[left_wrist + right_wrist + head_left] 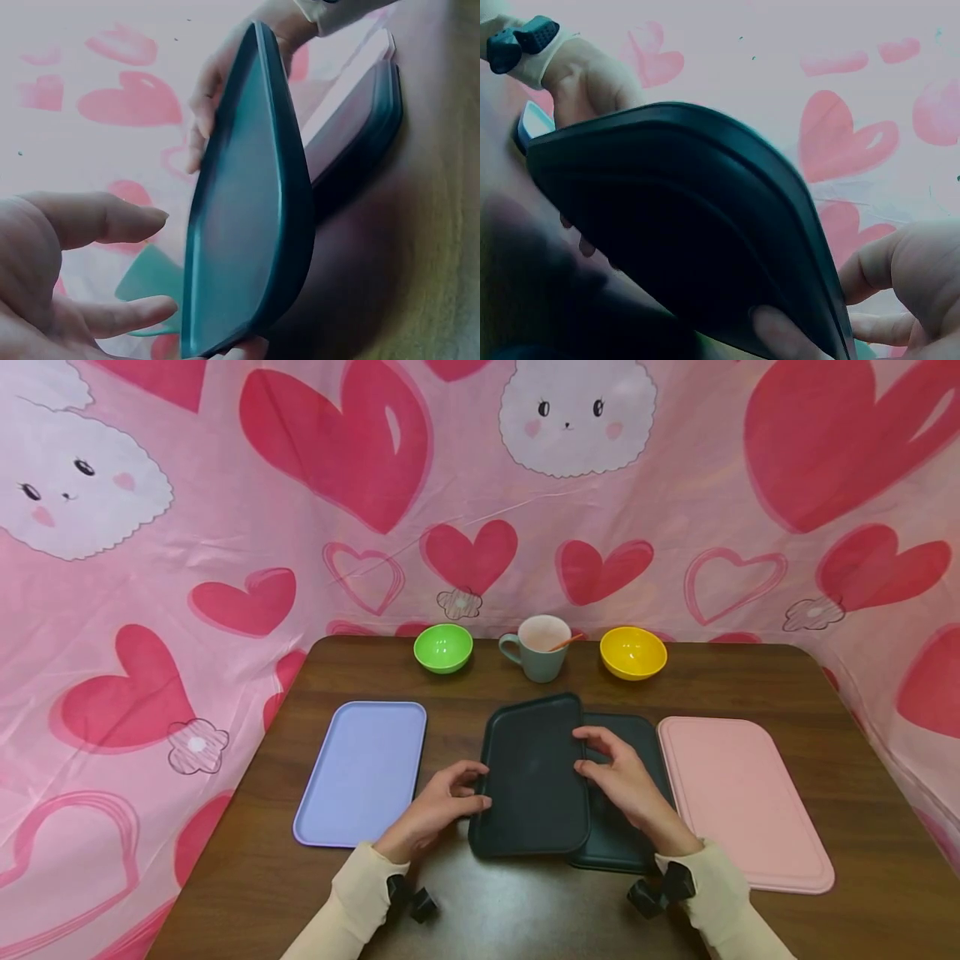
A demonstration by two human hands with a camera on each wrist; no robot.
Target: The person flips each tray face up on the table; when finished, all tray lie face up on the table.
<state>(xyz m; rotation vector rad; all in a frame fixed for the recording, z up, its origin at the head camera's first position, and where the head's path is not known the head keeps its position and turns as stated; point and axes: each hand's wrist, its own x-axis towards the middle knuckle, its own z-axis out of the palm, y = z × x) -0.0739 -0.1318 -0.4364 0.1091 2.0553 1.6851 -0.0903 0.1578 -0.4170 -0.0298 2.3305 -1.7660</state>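
A dark green tray (534,781) is raised and tilted over the table between the two hands. My left hand (438,802) holds its left edge; in the left wrist view a fingertip (247,349) shows at the tray's lower corner, while two other fingers stand apart from it. At the opposite edge my right hand (622,781) grips the tray, one fingertip (780,330) lying against its underside in the right wrist view. A second dark tray (618,847) lies flat on the table, partly hidden under the raised tray and my right hand.
A blue tray (363,772) lies to the left and a pink tray (750,802) to the right on the wooden table (480,918). Along the back stand a green bowl (443,649), a mug (542,652) with an orange stick in it, and a yellow bowl (633,654).
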